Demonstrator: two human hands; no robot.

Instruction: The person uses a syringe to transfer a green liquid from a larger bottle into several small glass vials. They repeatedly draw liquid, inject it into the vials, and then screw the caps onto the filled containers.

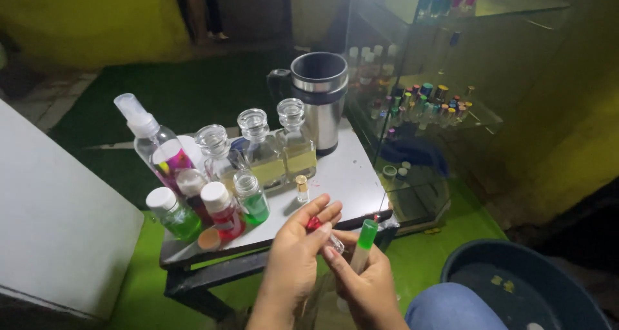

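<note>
Both hands meet at the near edge of a small white table [348,175], close together and almost touching. The left hand [293,256] pinches a small clear vial with a red cap [321,230] between thumb and fingertips, the cap pointing up toward the far left. The right hand [369,285] is wrapped around a slim tube with a green tip [363,243], which stands nearly upright just right of the vial; whether tube and vial touch cannot be told. On the table, just far of the hands, stands a tiny bottle with a gold cap [302,188]. To the left is a cluster of bottles: a tall clear spray bottle [155,143] with pink contents, three square glass bottles with round stoppers [264,153] holding pale yellowish liquid, a small bottle of green liquid [251,201] without its cap, a red bottle with a white cap [222,211], and another green bottle with a white cap [173,215] at the near left. A steel travel mug [319,98] with a black handle stands at the far side of the table. To the right, a glass display case [425,111] holds rows of small vials with coloured caps. A dark blue basin [522,285] sits on the green floor at the near right, beside the person's blue-clad knee [451,307].
</note>
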